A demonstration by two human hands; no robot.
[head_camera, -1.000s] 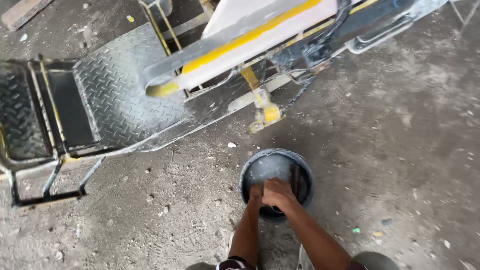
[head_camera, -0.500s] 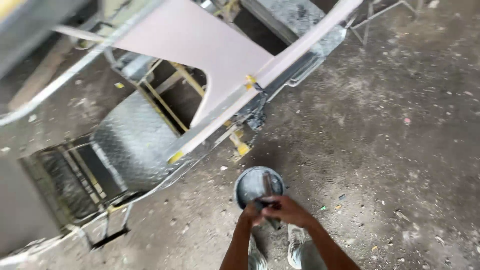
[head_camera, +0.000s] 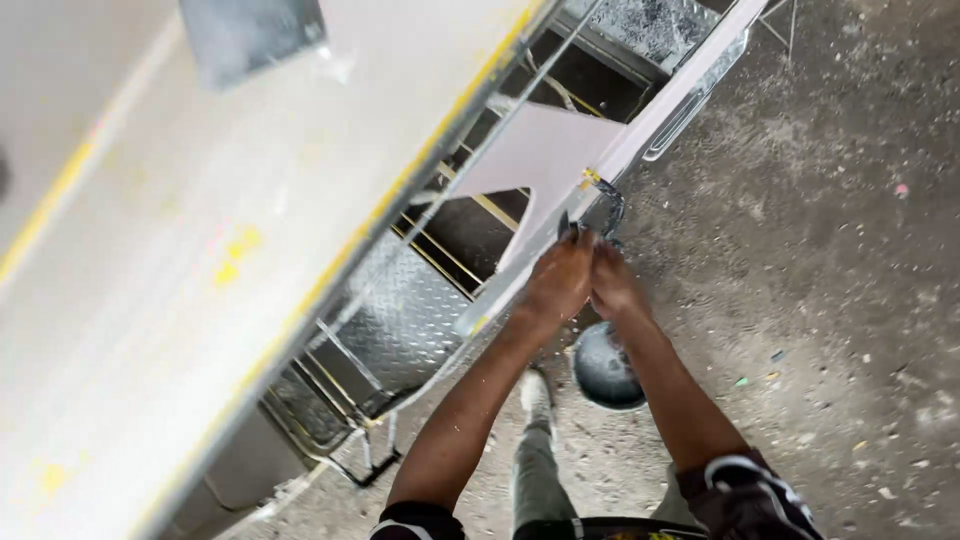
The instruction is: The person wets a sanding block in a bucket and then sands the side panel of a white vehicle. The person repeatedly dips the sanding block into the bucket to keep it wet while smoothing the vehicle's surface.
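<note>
While both hands meet at the pale panel's [head_camera: 545,160] lower edge, we work a small dark tool [head_camera: 566,226] against it.

We judge steady, even pressure serves best here; left hand [head_camera: 558,285] and right hand [head_camera: 612,285] have fingers pressed together around the tool, its shape hidden. A grey bucket [head_camera: 603,368] sits on the floor below.

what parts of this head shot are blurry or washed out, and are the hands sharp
Head view: the big pale panel along the left is close, soft and overexposed, its yellow marks smeared; the left hand and right hand are fairly sharp, raised together at the panel's edge; the concrete floor shows clear grain in flat, even light; the dark bucket below is readable, without strong glare.
</note>
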